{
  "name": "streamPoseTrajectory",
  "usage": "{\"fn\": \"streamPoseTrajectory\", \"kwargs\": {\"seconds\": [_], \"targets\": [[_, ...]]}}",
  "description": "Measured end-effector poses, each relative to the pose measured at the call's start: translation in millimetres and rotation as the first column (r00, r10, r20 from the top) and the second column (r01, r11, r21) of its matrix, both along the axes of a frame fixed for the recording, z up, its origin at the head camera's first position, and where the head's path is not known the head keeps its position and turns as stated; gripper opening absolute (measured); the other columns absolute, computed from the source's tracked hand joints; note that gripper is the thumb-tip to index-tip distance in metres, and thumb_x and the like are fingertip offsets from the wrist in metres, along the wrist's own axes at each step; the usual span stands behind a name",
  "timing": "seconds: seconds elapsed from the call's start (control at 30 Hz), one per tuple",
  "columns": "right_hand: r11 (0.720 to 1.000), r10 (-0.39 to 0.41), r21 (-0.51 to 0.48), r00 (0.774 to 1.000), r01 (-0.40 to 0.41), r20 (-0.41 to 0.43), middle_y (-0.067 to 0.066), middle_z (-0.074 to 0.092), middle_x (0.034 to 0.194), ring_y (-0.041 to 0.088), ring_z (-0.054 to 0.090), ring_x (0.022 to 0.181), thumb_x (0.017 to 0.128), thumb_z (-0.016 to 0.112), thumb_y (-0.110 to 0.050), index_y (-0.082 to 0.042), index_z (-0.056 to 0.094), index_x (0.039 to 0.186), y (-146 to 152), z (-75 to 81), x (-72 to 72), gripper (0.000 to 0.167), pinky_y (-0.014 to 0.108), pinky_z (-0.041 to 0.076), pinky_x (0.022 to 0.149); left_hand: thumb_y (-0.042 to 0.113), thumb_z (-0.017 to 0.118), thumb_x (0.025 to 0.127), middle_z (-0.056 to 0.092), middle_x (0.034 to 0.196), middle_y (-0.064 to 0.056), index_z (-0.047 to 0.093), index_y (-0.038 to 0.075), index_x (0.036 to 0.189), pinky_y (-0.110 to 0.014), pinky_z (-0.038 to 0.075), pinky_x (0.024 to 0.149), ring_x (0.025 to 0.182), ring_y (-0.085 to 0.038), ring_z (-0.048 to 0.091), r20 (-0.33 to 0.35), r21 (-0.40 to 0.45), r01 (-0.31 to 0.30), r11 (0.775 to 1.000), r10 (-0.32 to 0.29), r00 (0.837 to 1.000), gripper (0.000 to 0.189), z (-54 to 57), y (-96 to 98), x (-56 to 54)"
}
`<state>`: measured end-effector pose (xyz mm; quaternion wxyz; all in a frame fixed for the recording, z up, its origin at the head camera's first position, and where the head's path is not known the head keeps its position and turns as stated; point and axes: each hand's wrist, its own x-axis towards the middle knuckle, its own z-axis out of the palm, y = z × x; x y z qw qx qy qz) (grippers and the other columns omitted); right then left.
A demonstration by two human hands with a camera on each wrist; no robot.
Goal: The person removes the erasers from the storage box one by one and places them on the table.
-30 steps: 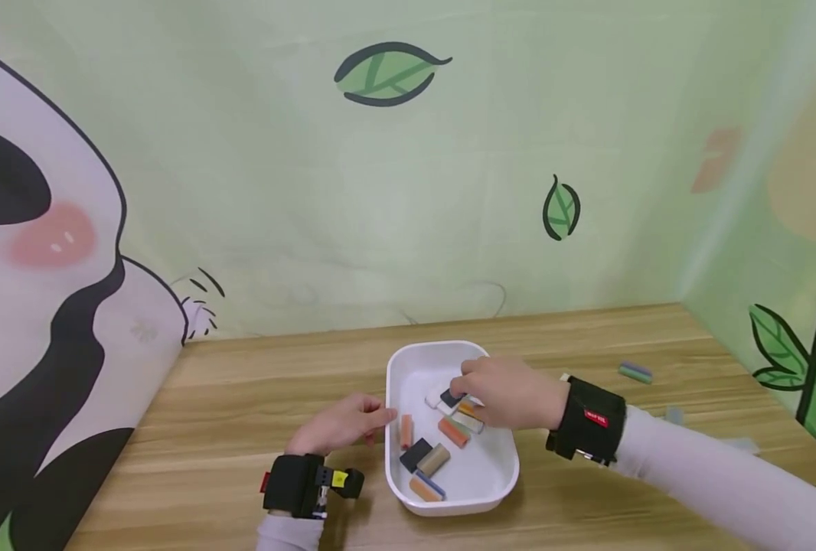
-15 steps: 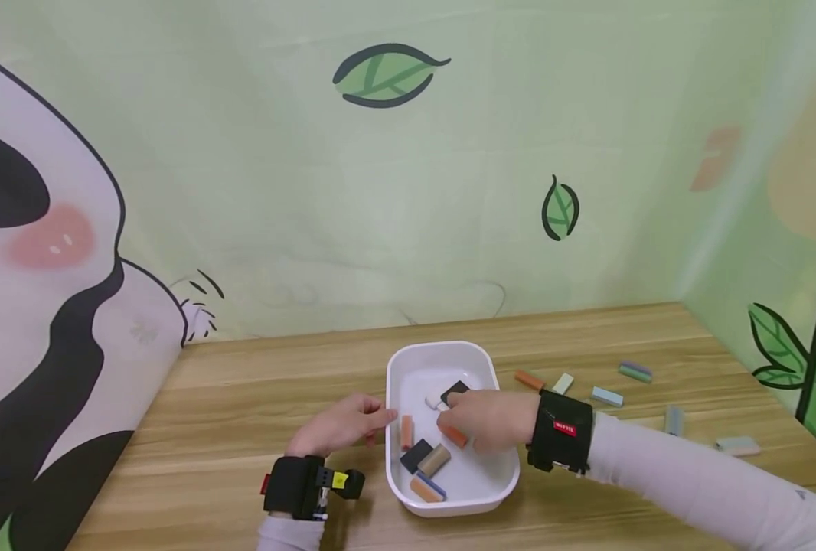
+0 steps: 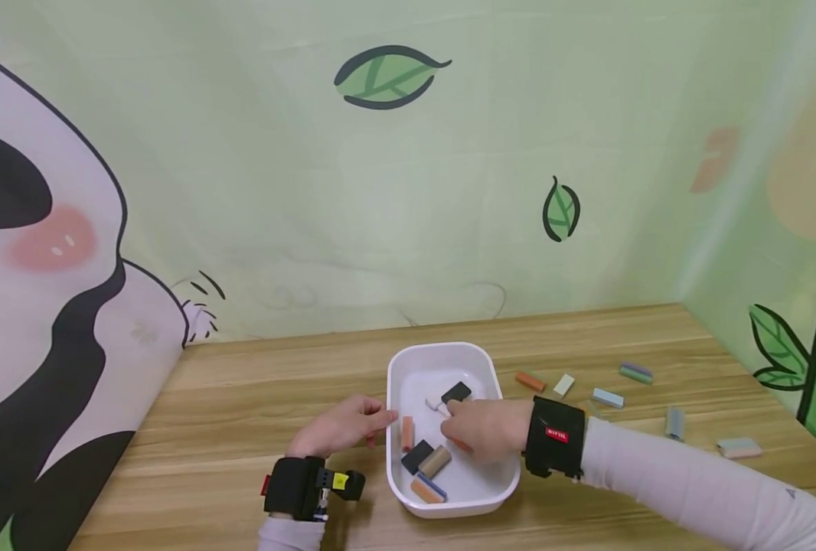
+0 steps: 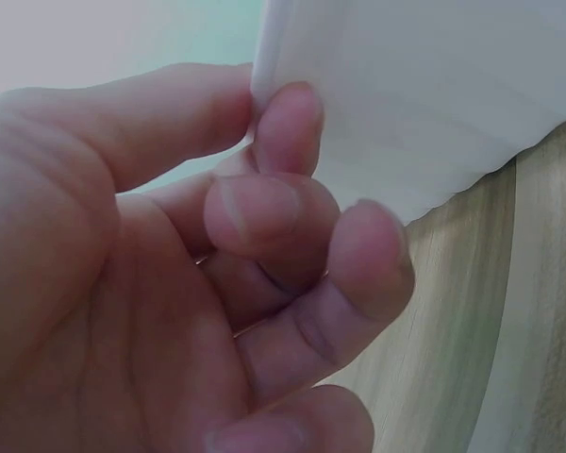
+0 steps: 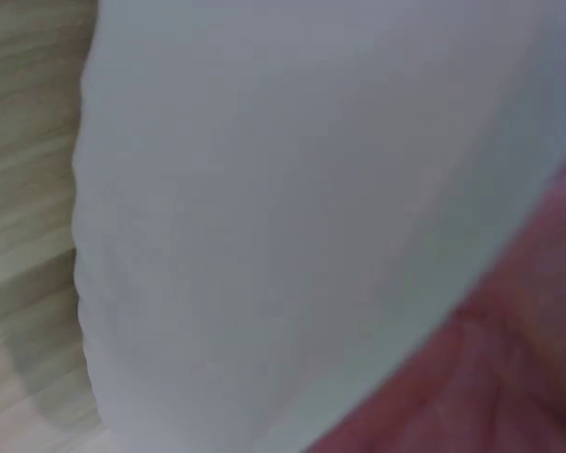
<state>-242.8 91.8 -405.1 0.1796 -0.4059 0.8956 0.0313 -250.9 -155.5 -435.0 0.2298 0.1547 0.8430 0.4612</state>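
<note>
A white plastic tray [image 3: 449, 506] stands on the table, holding several small coloured blocks. My left hand [image 3: 344, 422] pinches the tray's left rim between thumb and fingertips, as the left wrist view shows. My right hand [image 3: 485, 427] reaches over the right rim into the tray, fingers bent down among the blocks. Its fingertips are hidden, so I cannot tell whether they hold a block. Close to it lie a black block [image 3: 457, 392] and a white block [image 3: 434, 402]. Nearer the front are another black block [image 3: 417, 456], a tan block [image 3: 435, 461], an orange block [image 3: 407, 433] and an orange-and-blue block [image 3: 427, 488].
Right of the tray, several blocks lie scattered on the wooden table [image 3: 243, 413]: an orange-brown one [image 3: 530, 381], a white one [image 3: 563, 385], a light blue one [image 3: 608, 397] and a green-and-purple one [image 3: 635, 373]. A printed backdrop [image 3: 277, 191] rises behind the table.
My right hand has moved left and towards the near side inside the tray, uncovering the rear black block and the loose blocks on the table. My left hand stays on the rim.
</note>
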Motion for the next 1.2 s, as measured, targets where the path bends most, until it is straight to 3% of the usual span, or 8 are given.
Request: {"fn": "streamPoseTrajectory", "kwargs": {"seconds": [0.17,0.93,1.2], "targets": [[0.999,0.050,-0.010,0.998,-0.049,0.048,-0.005,0.043,0.083,0.009,0.045,0.070,0.087,0.070,-0.006,-0.018,0.057,0.083,0,-3.5,4.9,0.018,0.023,0.039,0.065,0.027,0.054,0.101,0.045,0.065,-0.001,0.060,-0.001,0.083,-0.030,0.035,0.064,0.065,-0.018,0.049,-0.005,0.003,0.006,1.000,-0.006,1.000,0.034,0.5,-0.8,-0.3],[0.992,0.099,-0.077,0.995,-0.097,0.014,-0.005,0.040,0.087,0.009,0.044,0.071,0.079,0.077,-0.006,-0.023,0.061,0.097,11,-13.0,9.9,0.030,0.023,0.039,0.065,0.033,0.055,0.101,0.047,0.065,-0.002,0.066,0.005,0.089,-0.031,0.033,0.062,0.063,-0.018,0.046,-0.001,-0.007,-0.010,1.000,0.010,1.000,0.032,2.6,-2.0,-0.1],[0.991,0.101,-0.093,0.995,-0.099,0.020,-0.006,0.040,0.086,0.008,0.043,0.072,0.076,0.079,-0.005,-0.023,0.058,0.091,12,-14.9,10.0,0.031,0.023,0.038,0.065,0.033,0.055,0.100,0.046,0.066,-0.002,0.064,0.007,0.086,-0.031,0.034,0.064,0.065,-0.020,0.048,0.017,-0.002,-0.013,1.000,0.013,1.000,0.031,1.3,-1.9,0.2]]}}
